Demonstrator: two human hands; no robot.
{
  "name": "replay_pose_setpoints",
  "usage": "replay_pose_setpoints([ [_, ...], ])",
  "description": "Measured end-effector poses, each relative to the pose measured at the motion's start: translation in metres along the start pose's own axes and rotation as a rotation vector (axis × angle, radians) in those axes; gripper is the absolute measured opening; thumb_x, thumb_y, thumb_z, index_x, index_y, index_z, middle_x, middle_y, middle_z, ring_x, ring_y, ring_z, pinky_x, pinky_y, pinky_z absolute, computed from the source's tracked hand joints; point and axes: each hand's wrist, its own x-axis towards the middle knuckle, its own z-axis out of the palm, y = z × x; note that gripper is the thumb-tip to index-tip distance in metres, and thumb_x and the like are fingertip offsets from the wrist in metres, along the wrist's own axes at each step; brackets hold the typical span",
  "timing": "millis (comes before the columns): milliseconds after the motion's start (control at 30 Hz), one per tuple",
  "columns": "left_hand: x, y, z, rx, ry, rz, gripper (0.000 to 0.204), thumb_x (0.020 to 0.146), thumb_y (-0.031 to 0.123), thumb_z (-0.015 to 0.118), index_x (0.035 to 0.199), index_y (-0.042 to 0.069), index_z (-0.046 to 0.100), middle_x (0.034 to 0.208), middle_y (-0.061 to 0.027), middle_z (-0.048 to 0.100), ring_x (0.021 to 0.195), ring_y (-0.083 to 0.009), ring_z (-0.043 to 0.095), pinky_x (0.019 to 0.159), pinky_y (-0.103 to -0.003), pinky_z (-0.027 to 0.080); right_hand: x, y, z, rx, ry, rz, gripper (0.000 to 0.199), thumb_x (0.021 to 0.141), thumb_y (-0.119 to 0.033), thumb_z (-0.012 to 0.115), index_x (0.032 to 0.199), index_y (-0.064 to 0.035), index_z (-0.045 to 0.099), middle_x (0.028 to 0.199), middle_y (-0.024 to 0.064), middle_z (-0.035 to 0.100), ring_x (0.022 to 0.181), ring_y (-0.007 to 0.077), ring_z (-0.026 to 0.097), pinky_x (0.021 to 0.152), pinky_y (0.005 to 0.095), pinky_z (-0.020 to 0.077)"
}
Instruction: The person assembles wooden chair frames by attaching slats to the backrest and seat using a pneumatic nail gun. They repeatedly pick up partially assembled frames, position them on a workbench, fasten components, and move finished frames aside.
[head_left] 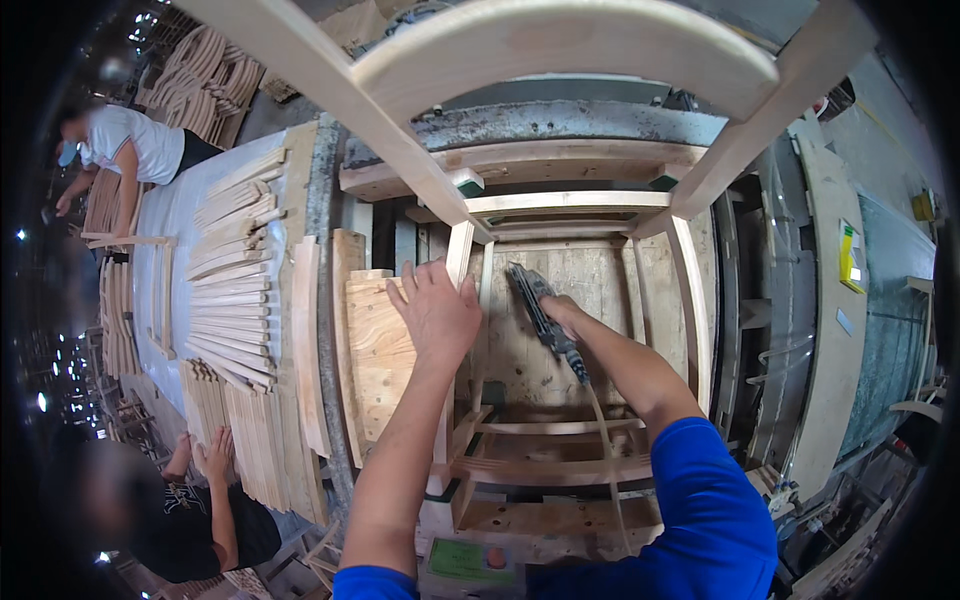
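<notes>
A pale wooden chair frame [692, 290] with a curved back rail stands in front of me, on a workbench. My left hand [440, 312] rests over its left side rail, palm down, with the fingers stretched and spread to the left and the thumb at the rail's right side. Inside the frame, my right hand [565, 312] is wrapped round a dark air-powered nail gun [535, 305]. The tool's nose points away from me, toward the frame's far left corner. A thin air hose [603, 430] trails from its rear toward my body.
On the left, a table [180, 300] bears rows of slim wooden parts [228, 310]. Two people work around it, one in white [140, 150] and one in black [195, 510]. A plywood block [375, 335] lies beside the frame; a yellow box [850, 257] is at right.
</notes>
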Motion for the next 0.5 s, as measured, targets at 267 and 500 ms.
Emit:
replay_pose_setpoints([
  [267,0.001,-0.008,0.013,0.075,0.001,-0.005,0.048,0.095,0.036,0.067,0.122,-0.003,0.058,0.126,-0.0226,0.061,0.137,-0.0425,0.044,0.116,-0.066,0.025,0.044,-0.032,0.036,0.201,-0.170,0.068,0.043,0.100,-0.037,0.060,0.089,0.0037,0.071,0.077,0.0173,0.070,0.055,0.0290,0.068,0.045,0.0433,0.0519],
  [500,-0.001,-0.008,0.010,0.066,0.018,0.012,0.047,0.093,0.034,0.068,0.122,-0.002,0.058,0.125,-0.0228,0.061,0.135,-0.0443,0.046,0.114,-0.066,0.026,0.055,-0.030,0.031,0.213,-0.262,0.093,0.045,0.102,-0.040,0.056,0.090,-0.0004,0.071,0.074,0.0141,0.069,0.051,0.0253,0.065,0.041,0.0408,0.0484],
])
